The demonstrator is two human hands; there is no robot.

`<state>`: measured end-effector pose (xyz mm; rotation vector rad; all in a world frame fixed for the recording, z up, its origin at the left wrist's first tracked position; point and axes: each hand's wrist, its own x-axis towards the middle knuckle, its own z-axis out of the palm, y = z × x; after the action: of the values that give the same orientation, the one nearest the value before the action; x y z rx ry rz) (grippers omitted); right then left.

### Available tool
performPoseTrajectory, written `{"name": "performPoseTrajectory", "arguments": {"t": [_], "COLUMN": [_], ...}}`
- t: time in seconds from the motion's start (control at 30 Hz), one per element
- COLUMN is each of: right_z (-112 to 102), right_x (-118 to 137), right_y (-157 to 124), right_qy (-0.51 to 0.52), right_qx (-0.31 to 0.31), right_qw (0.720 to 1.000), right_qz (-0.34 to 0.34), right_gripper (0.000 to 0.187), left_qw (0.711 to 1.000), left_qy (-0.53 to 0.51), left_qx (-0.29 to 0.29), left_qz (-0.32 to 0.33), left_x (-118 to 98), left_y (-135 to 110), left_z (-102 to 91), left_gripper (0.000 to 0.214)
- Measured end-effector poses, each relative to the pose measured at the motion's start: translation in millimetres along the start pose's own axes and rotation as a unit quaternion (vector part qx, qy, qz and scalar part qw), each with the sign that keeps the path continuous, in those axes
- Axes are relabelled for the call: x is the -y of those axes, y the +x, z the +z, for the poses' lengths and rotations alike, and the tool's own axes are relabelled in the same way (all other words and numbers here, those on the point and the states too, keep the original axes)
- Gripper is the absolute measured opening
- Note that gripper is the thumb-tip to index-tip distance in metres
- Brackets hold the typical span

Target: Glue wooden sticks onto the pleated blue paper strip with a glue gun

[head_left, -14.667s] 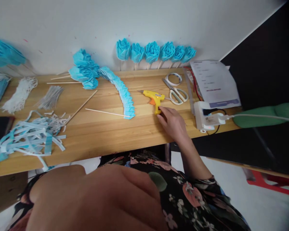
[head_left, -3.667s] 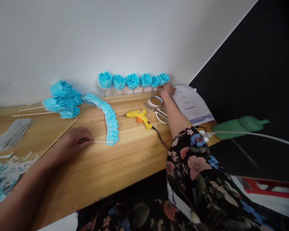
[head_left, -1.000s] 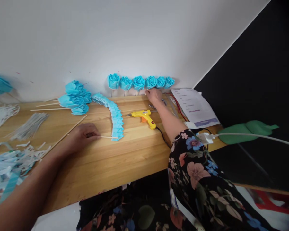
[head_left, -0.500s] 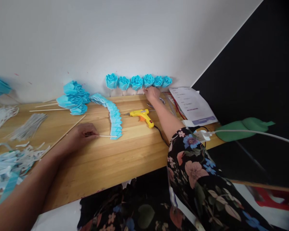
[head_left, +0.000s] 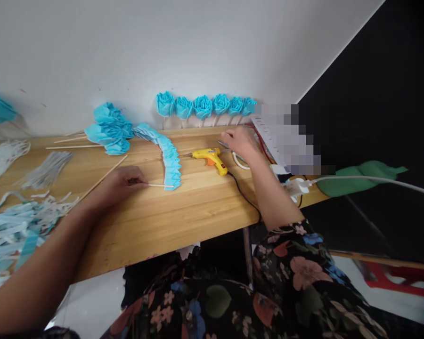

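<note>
My left hand is closed on a thin wooden stick, whose tip lies on the near end of a pleated light-blue paper strip. The strip curves back across the wooden table. My right hand is over the table below the row of blue paper roses, its fingers curled together; anything in them is hidden. Beneath it is a metal tool, partly covered, with a white loop beside it. A yellow glue gun lies between my hands, nozzle pointing left.
Larger blue paper flowers lie at the back left. Grey wire-like strips, white strips and blue paper scraps cover the left side. A white plug with a cable and a green bottle-shaped piece are at right.
My right hand has drawn back from the rose stems, toward me and to the right. My left hand keeps the stick at the strip's end. The view has tilted slightly.
</note>
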<state>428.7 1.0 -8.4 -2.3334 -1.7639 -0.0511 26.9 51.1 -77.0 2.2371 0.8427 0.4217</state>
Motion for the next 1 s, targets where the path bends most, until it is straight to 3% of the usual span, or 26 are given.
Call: {"name": "performPoseTrajectory", "arguments": {"t": [0.23, 0.43, 0.83, 1.0], "right_z": [7, 16, 23, 16], "right_x": [2, 7, 5, -11], "right_y": [-56, -63, -61, -51], "right_qy": [0.031, 0.069, 0.091, 0.129], "right_qx": [0.133, 0.171, 0.131, 0.085], "right_qw": [0.991, 0.983, 0.987, 0.988], "right_qz": [-0.008, -0.024, -0.012, -0.026], "right_gripper": [0.041, 0.030, 0.017, 0.027], "left_qw": [1.000, 1.000, 1.000, 1.000], "left_qy": [-0.001, 0.017, 0.005, 0.004], "left_qx": [0.001, 0.003, 0.006, 0.011], "left_qz": [0.001, -0.004, -0.019, -0.016], "left_x": [4, 0, -7, -9], "left_y": [0, 0, 0, 0], "left_z": [0.9, 0.4, 0.2, -0.6], "left_gripper": [0.029, 0.030, 0.031, 0.031]}}
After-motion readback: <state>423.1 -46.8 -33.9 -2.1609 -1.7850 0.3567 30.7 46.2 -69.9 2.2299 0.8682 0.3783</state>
